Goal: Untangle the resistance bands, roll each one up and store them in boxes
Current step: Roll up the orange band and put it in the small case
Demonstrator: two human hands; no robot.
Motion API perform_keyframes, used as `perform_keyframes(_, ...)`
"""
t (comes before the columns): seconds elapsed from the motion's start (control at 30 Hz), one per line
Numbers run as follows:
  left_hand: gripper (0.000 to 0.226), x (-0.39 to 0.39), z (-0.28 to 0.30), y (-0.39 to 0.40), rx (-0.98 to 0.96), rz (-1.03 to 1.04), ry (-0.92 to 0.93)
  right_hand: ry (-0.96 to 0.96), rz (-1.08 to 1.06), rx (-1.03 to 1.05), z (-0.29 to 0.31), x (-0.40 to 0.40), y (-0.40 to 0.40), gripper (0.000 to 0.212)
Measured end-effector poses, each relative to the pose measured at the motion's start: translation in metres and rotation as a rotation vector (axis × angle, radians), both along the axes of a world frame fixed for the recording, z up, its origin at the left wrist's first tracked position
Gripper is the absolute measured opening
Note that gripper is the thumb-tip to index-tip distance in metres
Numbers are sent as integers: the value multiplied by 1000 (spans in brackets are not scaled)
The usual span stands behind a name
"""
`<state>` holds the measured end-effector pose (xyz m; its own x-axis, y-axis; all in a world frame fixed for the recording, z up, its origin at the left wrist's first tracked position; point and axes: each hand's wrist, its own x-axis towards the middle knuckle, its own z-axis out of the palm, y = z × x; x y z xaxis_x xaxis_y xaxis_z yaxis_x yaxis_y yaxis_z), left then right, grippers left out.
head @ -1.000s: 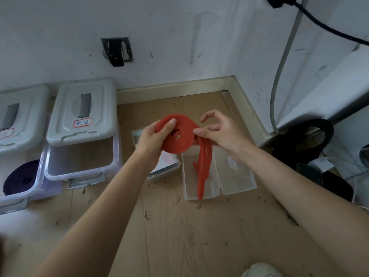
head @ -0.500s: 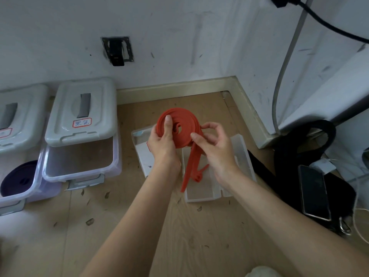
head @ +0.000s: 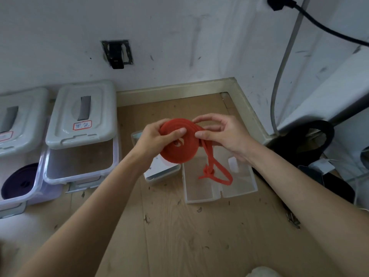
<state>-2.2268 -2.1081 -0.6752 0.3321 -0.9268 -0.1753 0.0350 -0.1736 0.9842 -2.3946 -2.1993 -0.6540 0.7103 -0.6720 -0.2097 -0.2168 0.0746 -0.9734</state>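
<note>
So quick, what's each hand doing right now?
Left hand: grips the rolled part of the red resistance band.
Right hand: pinches the roll's edge where the loose tail hangs.

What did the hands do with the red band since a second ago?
The red band coil has grown: more of the hanging tail is wound on, so the tail is shorter. The left hand still grips the coil, thumb on its face; the right hand still pinches the band at the coil's edge. The boxes and purple band stayed put.
</note>
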Motion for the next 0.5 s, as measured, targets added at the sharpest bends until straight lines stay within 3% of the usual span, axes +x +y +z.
perform_keyframes(0.1, 30, 2, 1, 0, -44, 197, 184, 21, 43, 9, -2, -5, 3, 39)
perform_keyframes(0.2, 36, -3, 9, -5, -57, 246, 332, -51, -5, -11, -2, -6, 11, 30)
perform_keyframes(0.27, 36, -6, 12, -6, -68, 278, 371, -87, -41, -46, 1, -4, 14, 28)
perform_keyframes(0.4, 13, -18, 13, -9, -97, 410, 414, -176, -123, -41, -1, 4, 26, 21)
perform_keyframes(0.5, 7, -37, 13, -15, -131, 564, 412, -234, -245, -1, -9, 11, 36, 28)
